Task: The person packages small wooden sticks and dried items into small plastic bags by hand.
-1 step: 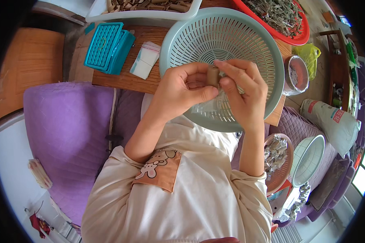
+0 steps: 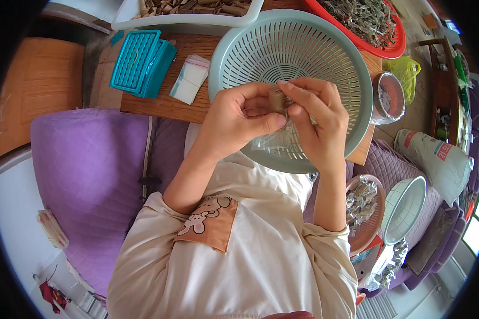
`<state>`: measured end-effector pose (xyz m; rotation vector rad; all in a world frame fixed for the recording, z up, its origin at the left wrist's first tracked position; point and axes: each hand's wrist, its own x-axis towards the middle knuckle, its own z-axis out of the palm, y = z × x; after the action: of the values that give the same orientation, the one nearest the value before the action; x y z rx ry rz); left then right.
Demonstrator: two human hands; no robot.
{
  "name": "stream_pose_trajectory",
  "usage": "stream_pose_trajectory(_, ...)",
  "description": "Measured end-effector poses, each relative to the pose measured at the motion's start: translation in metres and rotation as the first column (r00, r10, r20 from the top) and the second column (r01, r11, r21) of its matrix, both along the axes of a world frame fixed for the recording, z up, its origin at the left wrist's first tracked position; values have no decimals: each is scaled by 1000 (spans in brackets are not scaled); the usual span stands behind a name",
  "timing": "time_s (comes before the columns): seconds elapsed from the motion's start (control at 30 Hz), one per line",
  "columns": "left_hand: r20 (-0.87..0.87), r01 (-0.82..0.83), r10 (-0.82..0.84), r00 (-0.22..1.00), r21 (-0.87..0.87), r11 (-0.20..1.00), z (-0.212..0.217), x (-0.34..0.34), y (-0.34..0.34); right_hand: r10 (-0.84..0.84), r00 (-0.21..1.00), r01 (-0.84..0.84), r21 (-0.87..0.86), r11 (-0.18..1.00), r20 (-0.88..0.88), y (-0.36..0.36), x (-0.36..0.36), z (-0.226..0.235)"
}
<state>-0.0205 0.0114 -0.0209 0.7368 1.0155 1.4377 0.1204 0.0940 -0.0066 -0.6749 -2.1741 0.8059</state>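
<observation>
Both hands (image 2: 282, 117) pinch a crinkly clear wrapper (image 2: 274, 139) over a perforated colander (image 2: 324, 58).

A small brown lump (image 2: 276, 99) sits pinched between both hands' fingertips, held above the pale green colander (image 2: 239, 58). A clear plastic wrapper (image 2: 274, 141) hangs crumpled beneath it.

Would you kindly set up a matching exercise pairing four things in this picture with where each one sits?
Things:
1. pale green colander
2. teal lidded box
3. red basin
4. small brown piece

Places:
A. far right, beyond the colander
B. pinched between the left hand and right hand
C. on the wooden table, left of the colander
D. directly under both hands

Pairs: 1-D, 2-C, 3-A, 4-B
</observation>
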Motion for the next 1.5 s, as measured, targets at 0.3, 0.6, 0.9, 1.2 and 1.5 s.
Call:
stream_pose_trajectory(0.3, 10, 59, -59, 998, -62, 996, 4, -1, -7, 101, 995, -101, 173, 980, 5, -9, 10, -12)
stream_pose_trajectory(0.6, 10, -50, 50, 999, 38, 998, 14, 10, -7, -188, 830, -165, -553, 817, -525, -33, -4, -16)
stream_pose_trajectory(0.9, -350, -90, 173, 920, 239, 967, 7, 2, -8, -61, 905, -366, -844, 392, -421, -29, 8, -16)
stream_pose_trajectory(1.2, -748, 119, 655, 105, 664, 739, 31, -3, -4, -106, 988, 42, -460, 887, -113, -48, -8, 13)
stream_pose_trajectory(1.5, -846, 185, 465, 260, 516, 836, 18, -27, 24, -115, 973, 94, 110, 989, 201, -41, -7, 14)
